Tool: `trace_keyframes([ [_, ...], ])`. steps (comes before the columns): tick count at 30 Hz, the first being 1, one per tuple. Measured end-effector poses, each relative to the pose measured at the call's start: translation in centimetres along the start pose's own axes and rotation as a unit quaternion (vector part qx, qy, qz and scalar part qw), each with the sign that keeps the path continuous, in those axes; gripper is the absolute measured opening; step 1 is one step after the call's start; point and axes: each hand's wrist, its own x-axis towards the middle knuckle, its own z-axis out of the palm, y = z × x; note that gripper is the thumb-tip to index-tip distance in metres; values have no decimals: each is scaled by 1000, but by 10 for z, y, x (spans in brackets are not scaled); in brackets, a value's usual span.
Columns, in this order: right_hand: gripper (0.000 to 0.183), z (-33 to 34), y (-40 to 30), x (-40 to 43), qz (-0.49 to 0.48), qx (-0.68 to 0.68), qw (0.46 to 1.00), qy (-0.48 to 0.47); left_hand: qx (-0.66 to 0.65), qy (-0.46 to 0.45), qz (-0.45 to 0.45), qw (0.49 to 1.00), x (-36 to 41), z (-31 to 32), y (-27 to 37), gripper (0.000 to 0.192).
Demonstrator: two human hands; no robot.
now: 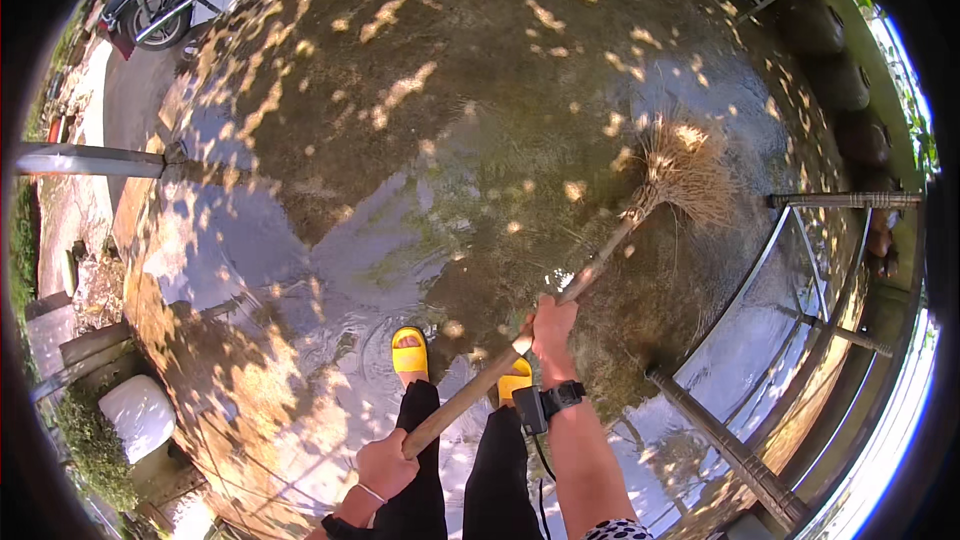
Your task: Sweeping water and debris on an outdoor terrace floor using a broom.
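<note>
A long-handled twig broom [466, 399] runs diagonally across the view, from lower left to upper right. Around the top end of its wooden handle my left hand [387, 463] is closed. My right hand [553, 326] grips the handle farther down, about midway. The splayed bristles [694, 176] rest on the wet concrete floor [495, 142], ahead of me and to the right. Water covers much of this floor and mirrors the sky. Yellow slides [409, 351] are on my feet, close to the handle.
A parked motorcycle [161, 7] stands at the far upper left. A post [94, 161] rises at the left. On the right are a metal-framed structure [750, 277] with dark legs [727, 442] and several large jars [840, 82]. A white block-like object [139, 418] sits lower left.
</note>
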Motion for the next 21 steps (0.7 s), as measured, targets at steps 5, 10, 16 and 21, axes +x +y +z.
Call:
trace_keyframes([
  [5, 33, 190, -7, -51, -146, -212, 950, -178, -161, 112, -114, 974, -9, -9, -54, 24],
  [10, 27, 327, -9, -113, -258, -311, 839, -364, -427, 169, -212, 862, -5, -19, -40, 27],
  [16, 23, 248, 63, -235, -45, -139, 853, -501, -292, 180, -204, 917, -138, 14, -139, 27],
  [21, 25, 88, 88, -256, 184, 66, 902, -384, -173, 21, -164, 971, -291, 47, -215, 26],
])
